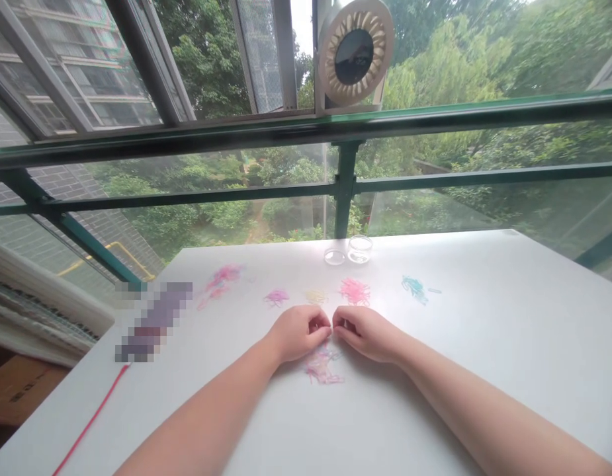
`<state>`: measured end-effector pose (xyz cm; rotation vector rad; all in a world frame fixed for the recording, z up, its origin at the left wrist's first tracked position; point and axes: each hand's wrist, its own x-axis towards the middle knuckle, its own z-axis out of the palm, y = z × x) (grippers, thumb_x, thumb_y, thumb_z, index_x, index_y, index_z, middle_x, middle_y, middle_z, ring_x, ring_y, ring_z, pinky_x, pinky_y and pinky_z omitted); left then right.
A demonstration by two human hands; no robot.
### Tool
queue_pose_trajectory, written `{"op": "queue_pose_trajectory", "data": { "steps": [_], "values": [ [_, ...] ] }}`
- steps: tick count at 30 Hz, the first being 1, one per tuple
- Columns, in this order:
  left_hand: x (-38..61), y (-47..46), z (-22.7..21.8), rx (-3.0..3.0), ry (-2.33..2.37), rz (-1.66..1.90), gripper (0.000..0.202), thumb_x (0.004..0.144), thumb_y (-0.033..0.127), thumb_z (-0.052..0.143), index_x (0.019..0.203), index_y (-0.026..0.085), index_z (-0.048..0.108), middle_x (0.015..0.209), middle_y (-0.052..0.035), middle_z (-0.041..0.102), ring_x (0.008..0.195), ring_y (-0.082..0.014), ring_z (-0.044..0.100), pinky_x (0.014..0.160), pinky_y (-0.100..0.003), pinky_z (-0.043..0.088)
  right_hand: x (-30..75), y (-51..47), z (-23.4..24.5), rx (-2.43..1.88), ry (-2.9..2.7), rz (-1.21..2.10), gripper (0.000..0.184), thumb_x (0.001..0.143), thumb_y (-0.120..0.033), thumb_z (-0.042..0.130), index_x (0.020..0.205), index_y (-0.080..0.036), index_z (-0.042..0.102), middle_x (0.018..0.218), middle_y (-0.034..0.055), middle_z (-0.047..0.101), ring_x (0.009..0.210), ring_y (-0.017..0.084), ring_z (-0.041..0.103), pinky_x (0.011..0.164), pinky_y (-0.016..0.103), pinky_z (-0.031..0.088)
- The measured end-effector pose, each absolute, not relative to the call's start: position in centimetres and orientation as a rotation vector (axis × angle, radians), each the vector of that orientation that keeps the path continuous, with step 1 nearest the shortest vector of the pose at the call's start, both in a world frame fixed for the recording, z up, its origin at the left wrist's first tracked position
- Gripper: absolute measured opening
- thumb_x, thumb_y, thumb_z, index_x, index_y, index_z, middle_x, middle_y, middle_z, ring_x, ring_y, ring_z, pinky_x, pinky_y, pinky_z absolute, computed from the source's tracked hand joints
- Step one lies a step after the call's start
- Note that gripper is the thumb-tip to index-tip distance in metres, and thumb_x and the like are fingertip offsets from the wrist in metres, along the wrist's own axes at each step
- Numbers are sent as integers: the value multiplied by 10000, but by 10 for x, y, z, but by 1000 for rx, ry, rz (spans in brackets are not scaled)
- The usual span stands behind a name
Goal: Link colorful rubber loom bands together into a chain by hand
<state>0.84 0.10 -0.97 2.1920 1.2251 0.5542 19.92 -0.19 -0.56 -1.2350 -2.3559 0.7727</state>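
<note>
Nothing here can be read: no text, label, brand or number. The cardboard box [18, 390] below the left edge of the desk [484, 317] has a dark printed mark, too small and blurred to make out. A pixelated patch [154, 320] covers part of the desk's left side and hides whatever is there. The round fan [354, 53] at the window shows no legible lettering.

band pile [323, 367] | tiny pink, purple loops | loose, tangled, flat | between left hand [298, 332] and right hand [368, 334]
</note>
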Motion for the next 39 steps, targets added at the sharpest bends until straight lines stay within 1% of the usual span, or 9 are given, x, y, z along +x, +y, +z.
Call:
{"op": "queue_pose_trajectory", "data": {
  "steps": [5,8,10,14,21,25,31,39],
  "values": [
    [8,0,-8,2194,1227,539,162,765,280,466,768,182,594,679,3,593,598,-110,488,565,-220,356,199,-1,-5,-1243,-2335,785,97,767,-205,461,799,-182,550,689,4,577,589,96,461,549,208,319],
    [8,0,-8,2189,1237,537,159,765,277,463,761,181,589,674,6,589,595,-110,483,566,-223,356,199,0,-5,-1234,-2329,815,131,769,-244,480,851,-185,564,690,4,581,587,97,466,544,208,322],
    [8,0,-8,2186,1237,531,160,764,278,463,761,180,589,675,5,588,596,-111,482,568,-224,358,198,0,-5,-1233,-2335,817,140,769,-253,485,852,-187,576,689,4,582,587,96,467,545,208,323],
    [8,0,-6,2184,1227,524,174,770,285,456,773,178,594,689,-3,593,605,-115,482,570,-225,362,197,1,-4,-1236,-2355,782,110,755,-214,484,773,-179,587,686,2,581,593,94,462,555,208,324],
    [8,0,-5,2197,1214,511,174,773,285,458,760,177,594,670,-1,583,591,-112,473,566,-221,362,197,1,-5,-1234,-2362,776,75,730,-173,484,740,-174,558,660,-6,560,575,89,443,546,203,310],
    [7,-1,-5,2202,1206,510,165,767,279,462,746,179,592,658,3,583,582,-109,470,563,-219,358,198,0,-5,-1243,-2361,773,46,735,-187,488,734,-178,533,646,-17,548,561,82,426,537,200,301],
    [7,1,-5,2184,1194,514,167,768,280,459,761,177,590,678,1,594,593,-109,483,568,-216,365,199,1,-5,-1237,-2347,806,74,741,-164,458,762,-175,528,630,-20,530,547,79,412,530,202,298],
    [8,1,-3,2188,1192,509,154,758,279,472,744,178,588,678,2,600,594,-107,497,573,-215,370,201,3,-6,-1212,-2331,852,74,720,-151,459,738,-173,528,606,-28,509,541,80,412,518,196,301]
  ]
}}
